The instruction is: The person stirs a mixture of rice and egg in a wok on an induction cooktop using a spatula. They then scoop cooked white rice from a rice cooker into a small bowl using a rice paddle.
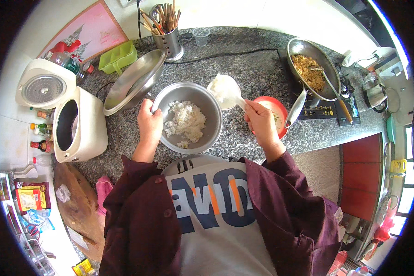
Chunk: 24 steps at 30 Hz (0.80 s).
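My left hand [150,122] grips the left rim of a metal inner pot [212,138], which holds a mound of white cooked rice [188,120]. In my right hand [260,119] is the handle of a white rice paddle [236,98]. The paddle's head, with rice on it, is over a small pale bowl [227,106] just right of the pot; how much of that rice lies in the bowl I cannot tell. Partly behind my right hand stands a red-rimmed bowl [283,127] of pale food with green bits.
An open rice cooker [93,127] stands left, near a tilted metal basin [138,82] and a green divided container [119,57]. Chopsticks fill a metal holder [169,45] at the back. At right, a frying pan [331,72] with food and a spatula sits on a cooktop [317,112], its handle reaching toward the red-rimmed bowl.
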Tool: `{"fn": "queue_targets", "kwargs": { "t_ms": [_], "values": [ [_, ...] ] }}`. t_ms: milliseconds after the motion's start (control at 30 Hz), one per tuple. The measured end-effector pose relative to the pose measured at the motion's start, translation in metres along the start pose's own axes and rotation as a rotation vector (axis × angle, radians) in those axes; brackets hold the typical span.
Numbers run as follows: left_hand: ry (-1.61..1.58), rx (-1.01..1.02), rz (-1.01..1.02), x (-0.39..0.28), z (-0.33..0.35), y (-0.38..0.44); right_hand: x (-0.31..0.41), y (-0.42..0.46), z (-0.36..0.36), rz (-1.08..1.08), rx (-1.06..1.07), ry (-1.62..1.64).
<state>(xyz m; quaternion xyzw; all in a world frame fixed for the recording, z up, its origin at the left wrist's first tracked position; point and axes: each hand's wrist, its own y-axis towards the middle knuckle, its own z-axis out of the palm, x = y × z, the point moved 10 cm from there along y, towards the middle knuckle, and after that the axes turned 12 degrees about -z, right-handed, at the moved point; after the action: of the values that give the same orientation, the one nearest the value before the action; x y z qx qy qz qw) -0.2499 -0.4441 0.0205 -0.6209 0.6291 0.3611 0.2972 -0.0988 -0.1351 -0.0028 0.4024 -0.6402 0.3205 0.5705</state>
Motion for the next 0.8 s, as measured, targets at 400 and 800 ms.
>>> {"fn": "queue_targets", "kwargs": {
  "t_ms": [400,800],
  "values": [
    [-0.007,-0.012,0.062,-0.001,-0.002,-0.002,0.050,-0.001,0.026,-0.619,0.081,-1.030],
    [0.006,0.044,0.147,-0.026,0.002,-0.012,0.040,-0.043,0.152,-0.904,0.554,-0.719]
  ]
}}
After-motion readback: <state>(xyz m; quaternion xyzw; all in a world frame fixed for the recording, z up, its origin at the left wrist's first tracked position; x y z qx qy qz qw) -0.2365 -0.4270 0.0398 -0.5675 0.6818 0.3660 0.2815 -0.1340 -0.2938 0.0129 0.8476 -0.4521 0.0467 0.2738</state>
